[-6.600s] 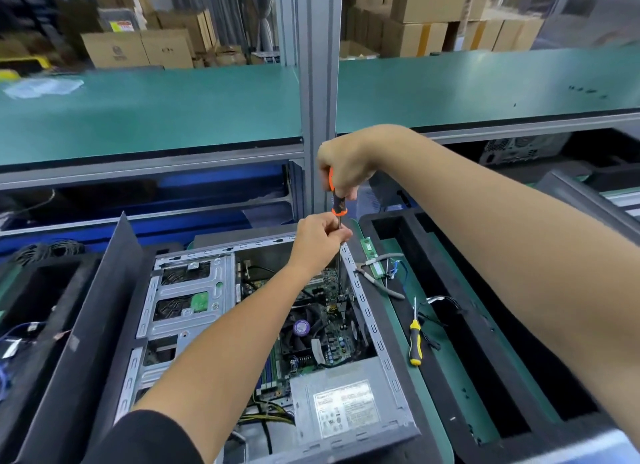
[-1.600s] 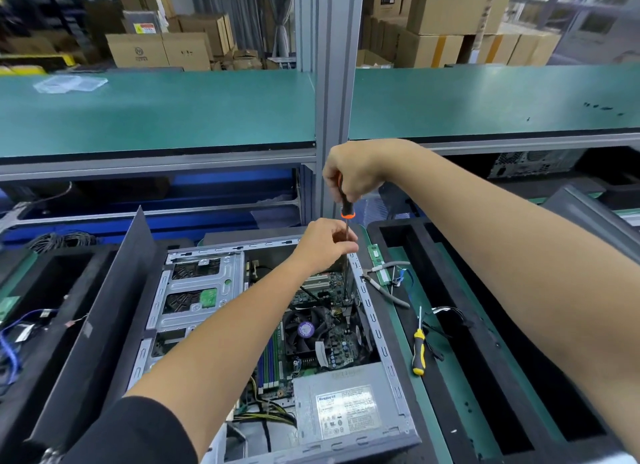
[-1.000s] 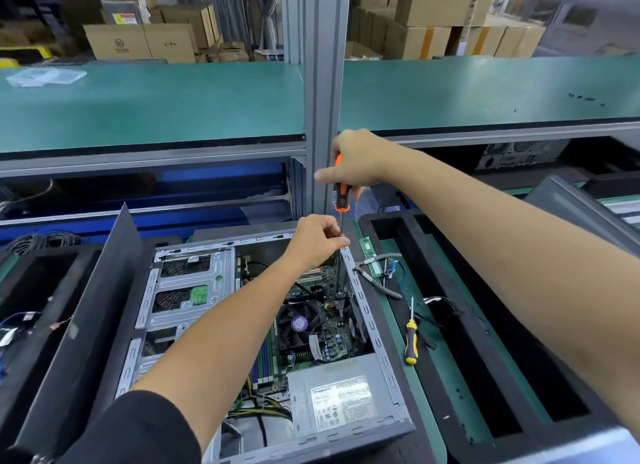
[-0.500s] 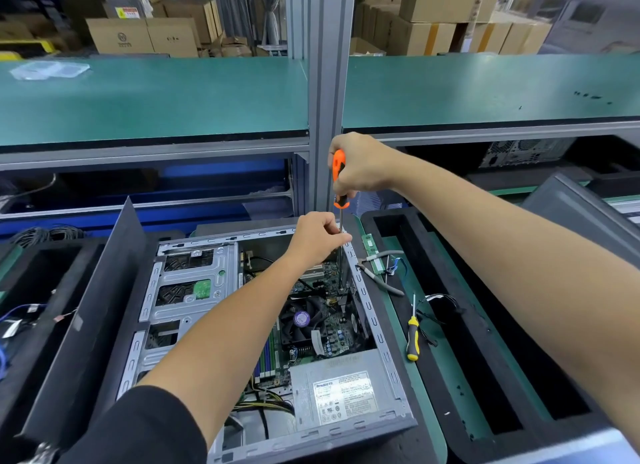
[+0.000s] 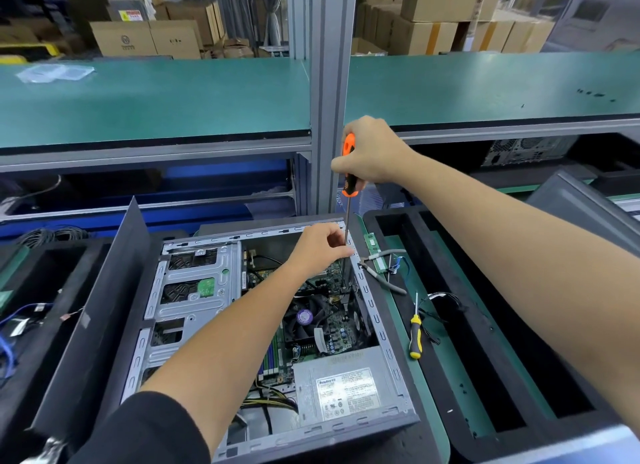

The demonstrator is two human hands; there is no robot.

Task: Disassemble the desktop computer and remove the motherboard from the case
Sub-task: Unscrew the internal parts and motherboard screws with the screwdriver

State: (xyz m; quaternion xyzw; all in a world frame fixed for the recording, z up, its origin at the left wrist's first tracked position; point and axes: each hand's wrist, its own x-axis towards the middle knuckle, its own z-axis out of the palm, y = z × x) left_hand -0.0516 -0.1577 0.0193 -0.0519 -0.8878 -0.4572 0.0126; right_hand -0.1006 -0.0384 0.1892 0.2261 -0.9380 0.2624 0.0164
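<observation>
An open desktop case (image 5: 379, 328) lies on its side in front of me. Inside it sits the motherboard (image 5: 337, 328) with a black CPU fan (image 5: 304, 316), beside a grey power supply (image 5: 343, 389) and a metal drive cage (image 5: 194, 290). My right hand (image 5: 372, 151) is shut on the orange-and-black handle of a long screwdriver (image 5: 347, 221), held upright. Its shaft runs down into the case's far right corner. My left hand (image 5: 320, 247) pinches the shaft just above the case rim. The tip is hidden.
A yellow-handled screwdriver (image 5: 414, 337) lies on the green mat right of the case, near pliers (image 5: 382, 280), a small green card (image 5: 375, 252) and loose wires (image 5: 441, 300). A dark side panel (image 5: 100, 307) leans at the left. An aluminium post (image 5: 329, 92) rises behind my hands.
My right hand has shifted its hold on the handle, leaving the orange top exposed. The screwdriver stays upright at the same corner, and my left hand stays on the shaft.
</observation>
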